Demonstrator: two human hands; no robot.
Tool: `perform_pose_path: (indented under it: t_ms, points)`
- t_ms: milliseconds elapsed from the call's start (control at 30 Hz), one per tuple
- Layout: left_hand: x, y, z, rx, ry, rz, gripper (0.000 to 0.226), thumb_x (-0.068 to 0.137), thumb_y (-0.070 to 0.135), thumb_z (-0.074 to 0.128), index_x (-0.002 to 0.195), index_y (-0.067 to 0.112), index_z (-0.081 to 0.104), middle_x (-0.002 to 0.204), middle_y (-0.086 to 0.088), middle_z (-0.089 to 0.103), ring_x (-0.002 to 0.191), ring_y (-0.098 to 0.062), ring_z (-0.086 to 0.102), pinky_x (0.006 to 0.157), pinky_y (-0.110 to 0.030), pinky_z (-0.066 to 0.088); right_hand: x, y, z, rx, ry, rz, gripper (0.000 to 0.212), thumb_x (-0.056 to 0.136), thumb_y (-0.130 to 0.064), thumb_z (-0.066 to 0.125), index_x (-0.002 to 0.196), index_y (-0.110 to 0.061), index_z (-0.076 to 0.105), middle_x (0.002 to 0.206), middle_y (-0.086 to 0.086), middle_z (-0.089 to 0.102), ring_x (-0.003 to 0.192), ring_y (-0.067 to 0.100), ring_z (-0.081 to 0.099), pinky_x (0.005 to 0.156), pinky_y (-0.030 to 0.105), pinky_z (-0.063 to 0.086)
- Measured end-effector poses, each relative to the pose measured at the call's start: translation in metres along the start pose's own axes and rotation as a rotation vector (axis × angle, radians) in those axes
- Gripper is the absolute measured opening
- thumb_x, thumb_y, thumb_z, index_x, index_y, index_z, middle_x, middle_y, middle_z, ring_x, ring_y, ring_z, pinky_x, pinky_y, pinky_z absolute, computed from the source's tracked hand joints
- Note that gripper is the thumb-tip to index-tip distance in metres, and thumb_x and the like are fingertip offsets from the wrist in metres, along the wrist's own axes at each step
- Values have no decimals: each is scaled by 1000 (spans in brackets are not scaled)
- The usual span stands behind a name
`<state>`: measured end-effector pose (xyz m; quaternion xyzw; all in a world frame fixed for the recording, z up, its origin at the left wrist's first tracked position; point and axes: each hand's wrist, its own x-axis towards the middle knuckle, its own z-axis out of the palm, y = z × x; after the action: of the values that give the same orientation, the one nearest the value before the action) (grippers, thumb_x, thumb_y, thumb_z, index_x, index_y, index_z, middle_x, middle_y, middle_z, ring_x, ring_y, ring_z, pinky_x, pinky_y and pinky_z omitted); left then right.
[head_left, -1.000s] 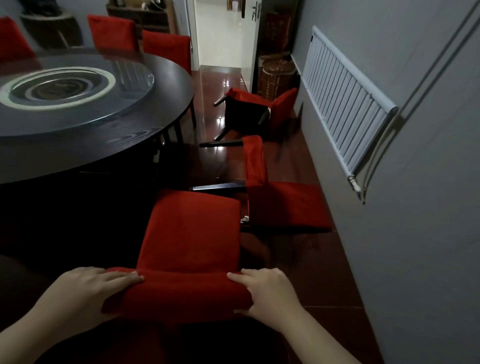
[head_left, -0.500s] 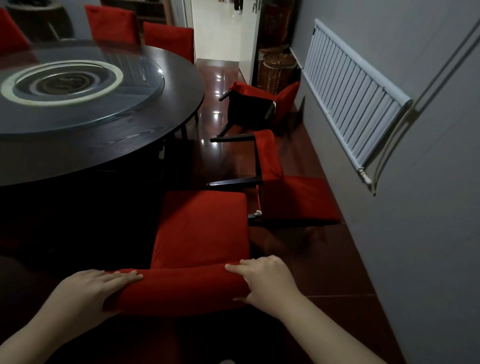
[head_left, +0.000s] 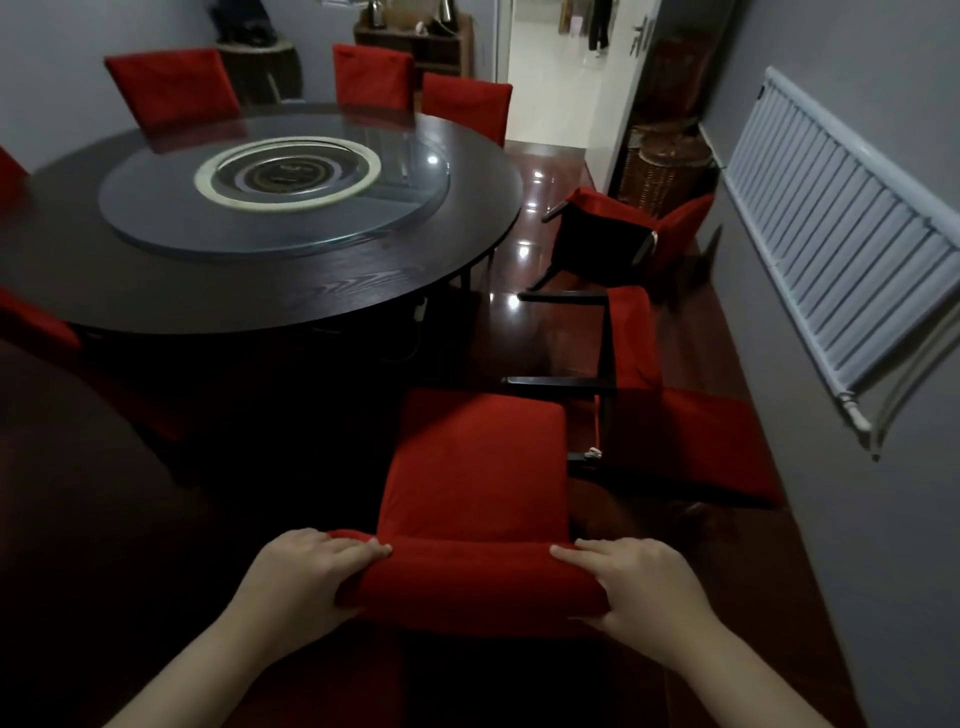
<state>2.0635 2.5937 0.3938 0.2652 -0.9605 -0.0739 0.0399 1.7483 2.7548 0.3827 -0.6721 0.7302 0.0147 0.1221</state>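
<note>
Red chair (head_left: 475, 462) upright, seat pointing toward round worktop (head_left: 363, 280) ahead. Backrest (head_left: 472, 577) top runs left-right; left hand (head_left: 304, 577) and right hand (head_left: 644, 587) each grip one end, equally near. Likely push: straight forward.

Chair (head_left: 472, 467) at 6 o'clock: matt red cloth, softly napped. Table (head_left: 322, 296) at 10 o'clock: dark wood with visible grain, bearing a glossy glass turntable (head_left: 156, 208). Floor (head_left: 535, 208) at 1 o'clock: shiny red-brown. Baskets (head_left: 670, 166) at 1 o'clock: woven wicker. Radiator (head_left: 841, 244) at 2 o'clock: pale, ribbed.
</note>
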Motion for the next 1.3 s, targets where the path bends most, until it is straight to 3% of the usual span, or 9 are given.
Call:
perform_pose_path:
  t_ms: [400, 600, 767, 967, 1100, 1300]
  points:
    - [-9, 42, -9, -4, -93, -156, 62, 37, 46, 93, 95, 35, 75, 91, 19, 73, 74, -2, 70, 64, -17, 54, -4, 24, -2, 7, -13, -168, 65, 79, -64, 57, 139, -46, 40, 134, -21, 53, 120, 2, 50, 103, 25, 36]
    - [12, 49, -24, 88, -191, -122, 56, 42, 69, 82, 90, 42, 72, 80, 25, 70, 63, 7, 65, 50, -12, 50, 9, 36, -26, -49, -103, -256, 62, 85, -60, 53, 143, -45, 34, 136, -17, 53, 118, 7, 52, 99, 24, 38]
    - [43, 60, -31, 150, -196, -184, 57, 82, 72, 48, 132, 43, 47, 125, 20, 59, 110, -4, 60, 89, -25, 48, 33, 74, -64, -158, -105, -281, 63, 82, -65, 54, 140, -49, 34, 133, -21, 53, 120, 2, 51, 94, 23, 40]
    - [94, 89, -42, 195, -76, -271, 60, 81, 75, 46, 130, 40, 49, 114, 15, 65, 104, -9, 62, 87, -28, 48, 78, 134, -132, -270, -82, -318, 63, 74, -66, 62, 132, -54, 42, 131, -28, 52, 120, -4, 48, 90, 18, 39]
    - [138, 87, -67, 102, -20, -406, 59, 74, 76, 54, 123, 44, 54, 100, 18, 68, 94, -3, 63, 79, -22, 48, 133, 156, -171, -317, -35, -368, 63, 72, -64, 66, 130, -48, 47, 126, -22, 56, 117, 4, 50, 91, 27, 44]
    - [205, 29, -100, 120, 86, -517, 58, 66, 81, 56, 112, 46, 56, 89, 16, 68, 87, -7, 65, 69, -25, 46, 228, 164, -205, -87, 87, -418, 70, 69, -38, 80, 132, -41, 50, 125, -14, 57, 114, 12, 53, 95, 33, 42]
